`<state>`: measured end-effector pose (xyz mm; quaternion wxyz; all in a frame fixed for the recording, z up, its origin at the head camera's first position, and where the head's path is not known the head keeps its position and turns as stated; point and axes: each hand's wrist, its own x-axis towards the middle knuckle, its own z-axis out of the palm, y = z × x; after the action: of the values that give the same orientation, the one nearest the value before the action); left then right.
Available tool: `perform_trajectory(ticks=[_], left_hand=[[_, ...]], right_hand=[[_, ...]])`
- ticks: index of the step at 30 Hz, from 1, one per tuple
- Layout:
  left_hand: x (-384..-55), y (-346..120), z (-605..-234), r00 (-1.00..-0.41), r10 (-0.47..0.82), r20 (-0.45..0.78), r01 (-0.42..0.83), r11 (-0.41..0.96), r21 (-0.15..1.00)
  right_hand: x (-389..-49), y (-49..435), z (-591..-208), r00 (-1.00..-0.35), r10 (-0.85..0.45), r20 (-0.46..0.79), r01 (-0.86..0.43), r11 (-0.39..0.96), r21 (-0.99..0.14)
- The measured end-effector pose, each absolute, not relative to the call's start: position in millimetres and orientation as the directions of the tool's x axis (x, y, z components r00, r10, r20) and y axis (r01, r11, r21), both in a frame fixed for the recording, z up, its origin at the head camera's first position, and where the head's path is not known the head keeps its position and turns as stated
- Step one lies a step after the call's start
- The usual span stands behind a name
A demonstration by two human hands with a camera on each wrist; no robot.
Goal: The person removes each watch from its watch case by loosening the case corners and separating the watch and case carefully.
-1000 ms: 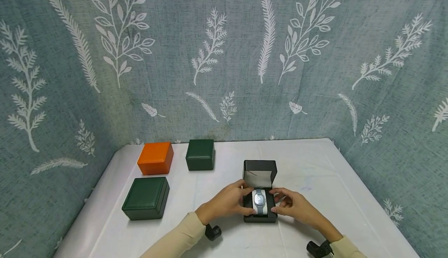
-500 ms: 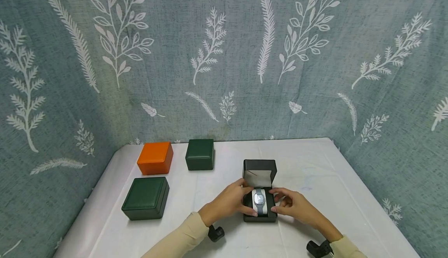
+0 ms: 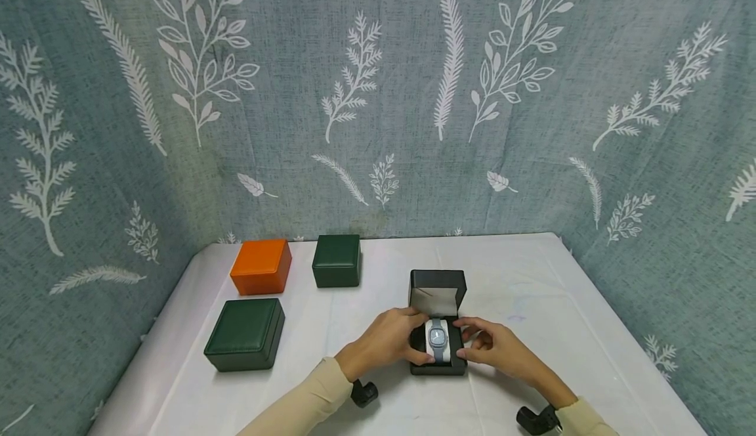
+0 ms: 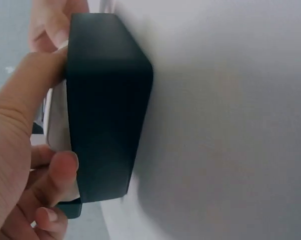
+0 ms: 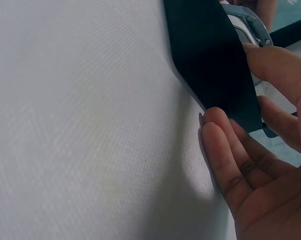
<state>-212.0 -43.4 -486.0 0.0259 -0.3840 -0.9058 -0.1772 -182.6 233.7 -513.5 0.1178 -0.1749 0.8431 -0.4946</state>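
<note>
A black watch box point(image 3: 438, 369) stands with its lid point(image 3: 438, 280) raised. Inside, a wristwatch point(image 3: 438, 337) with a grey-blue strap wraps a white cushion. My left hand point(image 3: 386, 337) reaches over the box's left wall, thumb and index finger pinching the cushion at its near and far left corners. In the left wrist view, that thumb and the curled fingertips point(image 4: 64, 167) lie over the wall's top edge. My right hand point(image 3: 496, 349) grips the right wall with thumb and index finger. Its other fingers point(image 5: 220, 150) sit low beside the box in the right wrist view.
At the left of the white-covered table point(image 3: 354, 403) are an orange box point(image 3: 261, 266), a larger green box point(image 3: 245, 334) and a smaller green box point(image 3: 336, 261), all with lids down. A leaf-patterned curtain point(image 3: 407, 94) borders the table at the back and sides.
Since one second ago my left hand has shifted slightly right, its thumb farther along the cushion's near end. My right hand and the box have hardly moved.
</note>
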Motion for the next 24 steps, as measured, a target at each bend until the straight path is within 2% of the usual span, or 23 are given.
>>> perform_trajectory(ticks=[7,24], left_hand=[[-214.9,-42.7,-488.6,-0.686,0.702,0.192,0.716,0.604,0.350],[-217.5,-43.4,-495.5,-0.727,0.647,0.232,0.630,0.493,0.600]], right_hand=[[-182.2,233.3,-513.7,-0.911,-0.411,-0.028,-0.177,0.453,-0.874],[-181.9,233.8,-513.7,-0.910,-0.414,-0.025,-0.185,0.459,-0.869]])
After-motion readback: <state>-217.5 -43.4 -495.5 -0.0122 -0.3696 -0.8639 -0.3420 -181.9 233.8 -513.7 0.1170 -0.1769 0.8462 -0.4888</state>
